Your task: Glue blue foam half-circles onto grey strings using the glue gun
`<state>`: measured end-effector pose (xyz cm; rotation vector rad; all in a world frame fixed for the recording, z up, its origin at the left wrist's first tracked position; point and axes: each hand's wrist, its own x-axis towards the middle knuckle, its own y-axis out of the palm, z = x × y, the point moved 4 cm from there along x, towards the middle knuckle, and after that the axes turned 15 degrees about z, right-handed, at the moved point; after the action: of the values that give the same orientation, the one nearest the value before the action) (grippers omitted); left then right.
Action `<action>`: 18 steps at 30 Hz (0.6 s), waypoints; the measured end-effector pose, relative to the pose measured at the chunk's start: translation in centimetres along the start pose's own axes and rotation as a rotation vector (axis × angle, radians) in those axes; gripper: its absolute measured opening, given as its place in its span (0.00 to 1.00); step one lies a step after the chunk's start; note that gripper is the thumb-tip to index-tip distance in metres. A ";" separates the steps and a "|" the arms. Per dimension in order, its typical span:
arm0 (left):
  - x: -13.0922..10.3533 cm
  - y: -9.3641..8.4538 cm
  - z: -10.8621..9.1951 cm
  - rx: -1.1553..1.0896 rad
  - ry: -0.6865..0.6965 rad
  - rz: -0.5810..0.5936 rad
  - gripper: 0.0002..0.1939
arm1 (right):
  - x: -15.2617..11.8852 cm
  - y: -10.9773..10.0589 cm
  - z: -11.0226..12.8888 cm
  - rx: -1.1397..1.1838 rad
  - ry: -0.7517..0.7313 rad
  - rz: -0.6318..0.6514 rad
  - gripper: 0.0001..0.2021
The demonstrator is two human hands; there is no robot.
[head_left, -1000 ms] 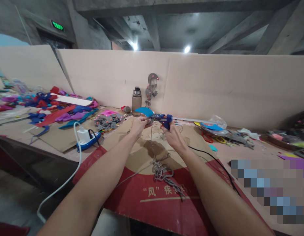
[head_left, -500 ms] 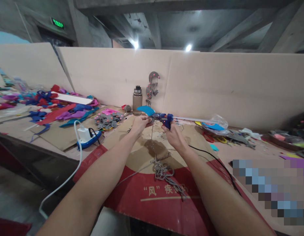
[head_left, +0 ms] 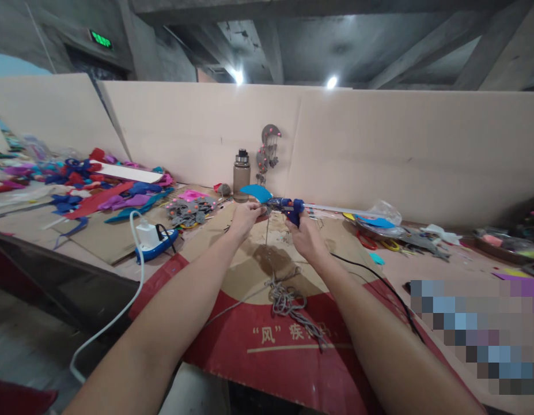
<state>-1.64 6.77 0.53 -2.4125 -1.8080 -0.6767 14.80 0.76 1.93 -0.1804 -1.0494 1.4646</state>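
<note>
My right hand [head_left: 309, 237] is wrapped round the handle of a blue glue gun [head_left: 296, 211], which has a long pale glue stick [head_left: 331, 207] in its back end. The nozzle points left, towards the fingertips of my left hand [head_left: 246, 220]. Those fingers pinch a small grey piece [head_left: 264, 211], mostly hidden by them and the gun. Grey yarn [head_left: 267, 233] hangs below it to a loose tangle [head_left: 288, 300] on the cardboard [head_left: 236, 276]. A curved blue piece [head_left: 256, 192] shows just above my left fingertips; whether it is held, I cannot tell.
A bottle [head_left: 241, 176] stands by the partition, beside a hanging grey moon ornament [head_left: 271, 135]. Left are grey shapes with pink dots [head_left: 191, 211], a blue power strip [head_left: 156, 248] and coloured scraps [head_left: 115, 199]. A black cord [head_left: 370, 271] and a tray [head_left: 379, 227] lie right.
Both hands keep almost the same pose, with the glue gun nozzle still at the small grey piece. The view has shifted very slightly.
</note>
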 end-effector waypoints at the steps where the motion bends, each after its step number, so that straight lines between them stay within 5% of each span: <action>1: 0.0 0.0 0.0 0.004 -0.008 0.002 0.15 | 0.0 0.0 0.0 -0.005 0.009 0.011 0.21; 18: 0.4 -0.6 0.2 -0.059 -0.022 -0.046 0.05 | 0.3 -0.5 -1.1 0.016 -0.020 -0.034 0.22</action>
<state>-2.08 7.40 0.37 -2.4315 -1.8833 -0.7206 15.76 1.50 1.77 -0.1365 -1.0520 1.4466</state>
